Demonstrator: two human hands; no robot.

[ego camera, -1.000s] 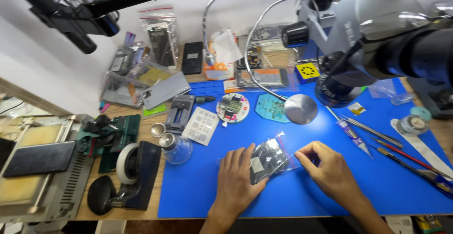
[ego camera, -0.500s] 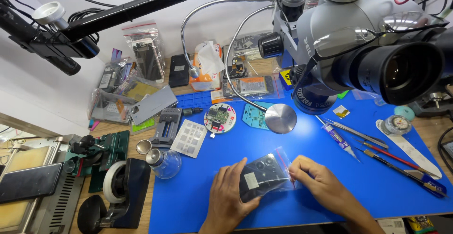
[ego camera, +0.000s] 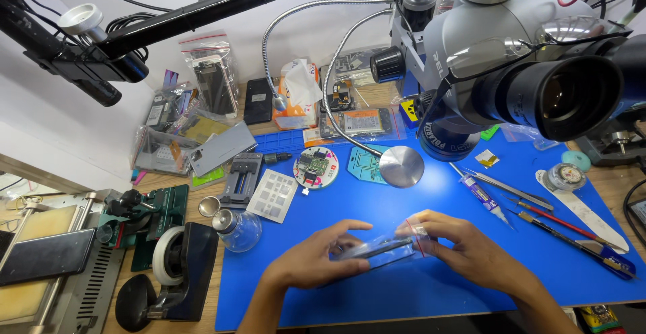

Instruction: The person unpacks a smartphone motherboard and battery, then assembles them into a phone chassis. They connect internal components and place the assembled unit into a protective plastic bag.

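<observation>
Both hands are gripping a clear plastic bag [ego camera: 380,250] with a dark flat part inside, the left hand [ego camera: 313,263] pinching its near end with fingers closed on it and the right hand [ego camera: 464,253] clasping the red-striped sealed end, holding it edge-up just above the blue mat [ego camera: 404,199] on the table. Behind the bag, a round metal disc [ego camera: 401,166] is lying under the grey microscope [ego camera: 498,51], while a small glass bottle [ego camera: 237,229] is standing near the left hand and tweezers [ego camera: 511,189] are resting to the right.
</observation>
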